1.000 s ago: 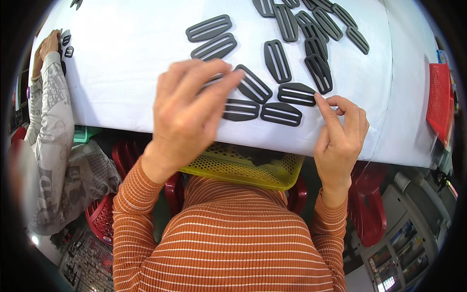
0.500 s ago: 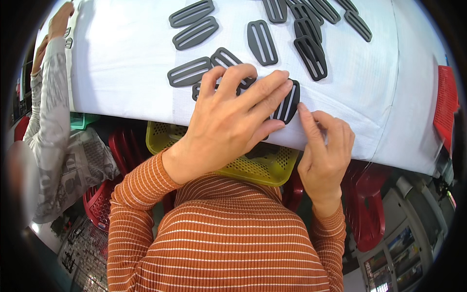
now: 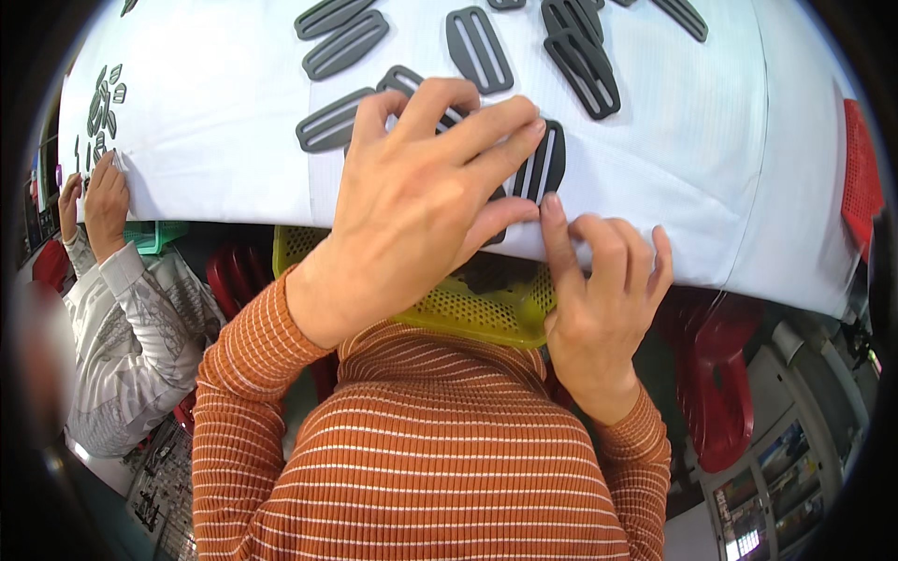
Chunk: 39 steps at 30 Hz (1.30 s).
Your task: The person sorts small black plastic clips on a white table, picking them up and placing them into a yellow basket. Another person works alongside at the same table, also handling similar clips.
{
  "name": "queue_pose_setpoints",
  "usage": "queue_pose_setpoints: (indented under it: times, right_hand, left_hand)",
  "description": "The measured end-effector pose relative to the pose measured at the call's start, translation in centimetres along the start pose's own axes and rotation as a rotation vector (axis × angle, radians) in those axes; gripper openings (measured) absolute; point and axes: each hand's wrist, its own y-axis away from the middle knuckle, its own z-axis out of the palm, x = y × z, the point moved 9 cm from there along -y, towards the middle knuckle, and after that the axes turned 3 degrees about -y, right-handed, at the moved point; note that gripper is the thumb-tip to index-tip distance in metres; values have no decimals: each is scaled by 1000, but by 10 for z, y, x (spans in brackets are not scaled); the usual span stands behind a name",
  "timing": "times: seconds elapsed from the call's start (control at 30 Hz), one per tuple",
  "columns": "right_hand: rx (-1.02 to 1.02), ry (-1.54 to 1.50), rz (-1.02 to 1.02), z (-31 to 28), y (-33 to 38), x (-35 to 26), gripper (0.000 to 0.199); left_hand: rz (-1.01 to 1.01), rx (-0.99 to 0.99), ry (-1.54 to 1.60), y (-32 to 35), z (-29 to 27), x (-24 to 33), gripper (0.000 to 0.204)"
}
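Hands are working at the near edge of a white cloth-covered table (image 3: 234,140) in the head view, the only view given. The left hand (image 3: 421,196) is lying flat and spread over a cluster of grey plastic buckles (image 3: 547,159), fingers pressing down on them rather than closing round any one; it is covering them, not gripping. The right hand (image 3: 599,290) is sitting just below the table edge with its forefinger reaching up to touch the lower end of the same buckle, its other fingers curling loosely; whether it is pinching anything I cannot tell. The buckles under the hands are lying right at the table's front edge, directly above a yellow perforated basket (image 3: 486,309) that is sitting below the edge against the striped orange sweater (image 3: 421,467). These pieces are looking light, stiff and smooth, flat oblong frames with two slots and a centre bar, so they would likely slide easily on the cloth and are probably best taken by the outer rim or hooked through a slot. More buckles (image 3: 477,47) are lying scattered further up the cloth, well apart from the hands. At the far left another person's hand (image 3: 103,187), in a pale patterned sleeve, is resting at the cloth's edge near smaller grey parts. Red plastic stools (image 3: 720,374) are standing under the table.
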Motion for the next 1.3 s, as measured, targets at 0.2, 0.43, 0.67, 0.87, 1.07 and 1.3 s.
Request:
queue_pose_setpoints:
  times: [0.2, 0.43, 0.67, 0.87, 1.07, 1.3]
  right_hand:
    - [25, 93, 42, 11, -41, 0, 44]
    - [6, 72, 39, 13, -26, -13, 42]
    - [13, 38, 69, 10, -28, -9, 39]
    - [-11, -35, 42, 11, -27, -19, 42]
    - [-2, 61, 53, 24, -52, -20, 40]
    - [0, 185, -18, 0, -29, -10, 58]
  left_hand:
    - [0, 25, 4, 1, -2, -9, 53]
    - [-12, 23, 27, 8, 0, -19, 50]
    - [-38, 32, -19, 7, -1, -23, 52]
    - [-60, 53, 8, 12, -3, -34, 54]
    - [-61, 46, 64, 11, 0, -38, 55]
    - [-11, -196, 65, -2, 7, -14, 57]
